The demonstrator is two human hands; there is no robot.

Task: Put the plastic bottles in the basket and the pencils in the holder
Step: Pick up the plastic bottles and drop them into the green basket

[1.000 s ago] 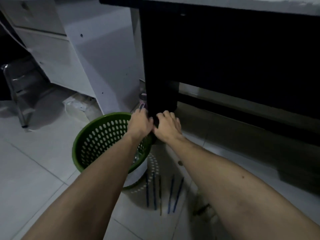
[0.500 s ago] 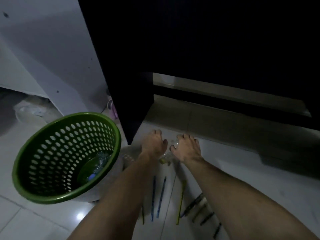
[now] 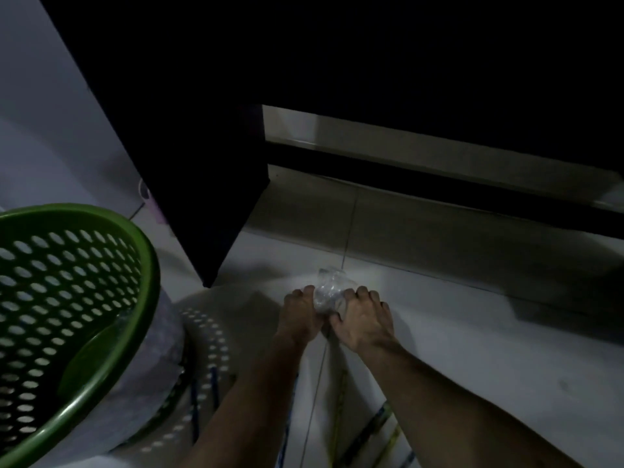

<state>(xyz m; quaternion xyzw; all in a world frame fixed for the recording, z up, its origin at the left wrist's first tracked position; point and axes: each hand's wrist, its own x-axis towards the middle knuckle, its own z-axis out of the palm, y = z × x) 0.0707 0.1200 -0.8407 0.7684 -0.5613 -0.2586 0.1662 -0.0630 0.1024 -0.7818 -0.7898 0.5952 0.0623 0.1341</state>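
Observation:
A clear, crumpled plastic bottle lies on the white floor tiles in front of me. My left hand grips its left side and my right hand grips its right side. The green perforated basket stands at the left, its far side out of frame. Several pencils lie on the floor under my forearms: blue ones by the basket, a yellow one and darker ones between my arms. No pencil holder is recognisable.
A black desk panel comes down to the floor just left of the bottle, with a dark crossbar behind. A small pinkish object peeks out beside the panel. A white cabinet wall stands at the far left.
The view dropped and moved closer to the floor. Both hands came down from the basket rim and closed on the bottle from either side.

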